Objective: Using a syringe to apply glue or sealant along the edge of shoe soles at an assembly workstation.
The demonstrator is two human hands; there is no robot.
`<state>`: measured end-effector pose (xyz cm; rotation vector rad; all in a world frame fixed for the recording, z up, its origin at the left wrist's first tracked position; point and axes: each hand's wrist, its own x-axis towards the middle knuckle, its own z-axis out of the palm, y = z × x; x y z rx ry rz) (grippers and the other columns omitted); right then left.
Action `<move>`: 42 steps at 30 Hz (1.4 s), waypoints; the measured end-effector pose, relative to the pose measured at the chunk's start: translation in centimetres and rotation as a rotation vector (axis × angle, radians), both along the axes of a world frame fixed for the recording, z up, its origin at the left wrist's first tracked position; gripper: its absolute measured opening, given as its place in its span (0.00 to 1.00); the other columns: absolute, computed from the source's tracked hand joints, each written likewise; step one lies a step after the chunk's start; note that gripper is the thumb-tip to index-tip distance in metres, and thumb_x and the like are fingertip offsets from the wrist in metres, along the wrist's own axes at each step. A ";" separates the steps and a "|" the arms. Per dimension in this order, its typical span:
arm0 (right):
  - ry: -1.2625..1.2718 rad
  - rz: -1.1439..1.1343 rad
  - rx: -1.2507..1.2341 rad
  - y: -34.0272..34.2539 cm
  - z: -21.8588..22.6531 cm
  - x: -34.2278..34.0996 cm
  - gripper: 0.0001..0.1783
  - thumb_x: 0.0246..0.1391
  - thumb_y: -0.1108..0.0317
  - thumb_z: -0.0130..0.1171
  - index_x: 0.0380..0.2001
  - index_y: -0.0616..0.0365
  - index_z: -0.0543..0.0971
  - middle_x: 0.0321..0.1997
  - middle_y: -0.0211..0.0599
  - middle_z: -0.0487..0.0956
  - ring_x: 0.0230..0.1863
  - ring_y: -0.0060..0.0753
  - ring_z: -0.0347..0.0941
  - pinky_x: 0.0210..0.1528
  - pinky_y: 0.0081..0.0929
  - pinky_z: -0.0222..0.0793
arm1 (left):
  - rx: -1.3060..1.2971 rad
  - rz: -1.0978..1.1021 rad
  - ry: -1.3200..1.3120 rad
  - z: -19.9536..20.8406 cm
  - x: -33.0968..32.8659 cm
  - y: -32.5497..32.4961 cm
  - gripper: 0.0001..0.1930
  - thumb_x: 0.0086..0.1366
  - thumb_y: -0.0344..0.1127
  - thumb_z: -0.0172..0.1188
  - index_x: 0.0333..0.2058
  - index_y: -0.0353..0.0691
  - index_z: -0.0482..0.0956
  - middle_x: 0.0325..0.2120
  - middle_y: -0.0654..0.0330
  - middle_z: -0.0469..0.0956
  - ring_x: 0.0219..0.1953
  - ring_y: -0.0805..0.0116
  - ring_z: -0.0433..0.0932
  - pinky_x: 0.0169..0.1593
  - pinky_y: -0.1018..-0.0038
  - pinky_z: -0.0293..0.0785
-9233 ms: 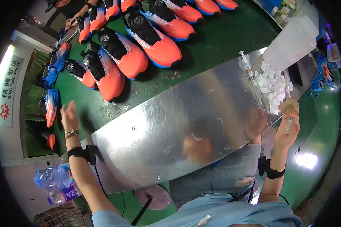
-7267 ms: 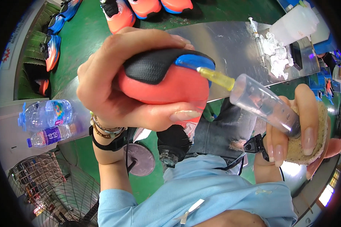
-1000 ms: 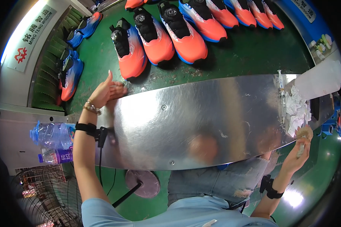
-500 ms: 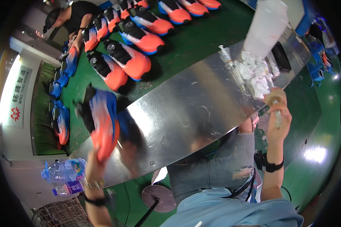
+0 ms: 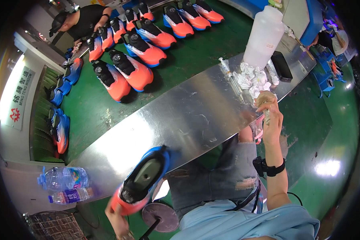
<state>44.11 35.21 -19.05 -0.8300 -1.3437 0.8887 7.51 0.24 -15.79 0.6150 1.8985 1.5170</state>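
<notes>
My left hand [image 5: 115,218] grips the orange toe of a running shoe [image 5: 139,188], blue at the heel with a black tongue. The shoe is held over the near edge of the metal bench [image 5: 180,116], its opening turned up so the insole shows. At the right, my right hand [image 5: 273,120] is closed around a tan, rounded lump with a pale, narrow part below it; its exact kind cannot be made out. Just beyond that hand, crumpled white tissues [image 5: 252,80] lie on the bench, beside a slim syringe-like tube [image 5: 230,76].
A translucent white bottle [image 5: 264,38] and a black case [image 5: 282,66] stand beyond the tissues. Rows of orange-and-blue shoes [image 5: 136,74] sit on the green surface opposite, where another person [image 5: 88,22] works. Plastic bottles [image 5: 64,179] lie at the left.
The shoe in my left hand has swung down and toward me, and its opening now faces up. My right hand, still gripping the tan lump, appears slightly further left.
</notes>
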 end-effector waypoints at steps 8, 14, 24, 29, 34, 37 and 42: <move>0.092 0.142 0.007 -4.3 6.1 -2.8 0.27 0.57 0.50 0.31 0.22 0.63 0.69 0.45 0.52 0.65 0.42 0.43 0.63 0.49 0.37 0.57 | 0.622 -0.096 0.261 4.3 -1.4 17.0 0.18 0.61 0.38 0.51 0.46 0.33 0.65 0.38 0.55 0.73 0.38 0.67 0.74 0.39 0.73 0.73; 0.614 1.075 0.067 -6.6 11.7 -7.0 0.29 0.51 0.43 0.46 0.06 0.49 0.73 0.33 0.36 0.63 0.29 0.43 0.68 0.33 0.34 0.63 | 0.743 -0.521 0.527 8.2 2.8 23.1 0.37 0.46 0.56 0.64 0.42 0.27 0.66 0.35 0.47 0.73 0.37 0.61 0.75 0.42 0.70 0.71; 0.667 1.157 -0.198 -6.6 13.4 -9.2 0.30 0.49 0.42 0.51 0.05 0.52 0.73 0.29 0.34 0.66 0.21 0.39 0.70 0.24 0.27 0.70 | 0.679 -0.667 0.834 9.8 3.4 24.3 0.42 0.43 0.62 0.62 0.40 0.25 0.64 0.33 0.47 0.71 0.34 0.58 0.74 0.40 0.66 0.71; 0.735 0.906 -0.225 -7.0 13.2 -9.6 0.29 0.45 0.40 0.54 0.09 0.52 0.64 0.18 0.32 0.66 0.13 0.32 0.65 0.19 0.21 0.66 | 0.720 -0.748 0.934 9.8 3.3 25.3 0.44 0.40 0.64 0.63 0.40 0.25 0.64 0.33 0.46 0.71 0.34 0.57 0.74 0.39 0.68 0.72; 0.574 0.901 -0.226 -5.7 13.4 -8.3 0.28 0.50 0.45 0.51 0.06 0.54 0.68 0.23 0.36 0.67 0.14 0.36 0.66 0.21 0.30 0.67 | 0.591 -0.537 0.750 9.4 4.0 25.4 0.45 0.41 0.67 0.61 0.41 0.25 0.64 0.34 0.46 0.71 0.34 0.59 0.74 0.39 0.69 0.71; 0.450 1.171 -0.102 -4.6 11.9 -7.8 0.28 0.52 0.46 0.48 0.06 0.51 0.73 0.28 0.36 0.68 0.17 0.37 0.68 0.33 0.34 0.68 | 0.542 -0.470 0.804 9.2 3.3 25.5 0.46 0.42 0.70 0.57 0.42 0.26 0.64 0.34 0.47 0.71 0.37 0.59 0.74 0.39 0.69 0.72; 0.493 1.127 -0.093 -5.2 9.2 -8.5 0.27 0.54 0.47 0.45 0.07 0.47 0.76 0.33 0.34 0.67 0.22 0.36 0.69 0.54 0.35 0.55 | 0.655 -0.412 0.666 8.3 1.4 25.5 0.45 0.38 0.62 0.65 0.43 0.25 0.66 0.36 0.49 0.74 0.37 0.65 0.74 0.43 0.73 0.69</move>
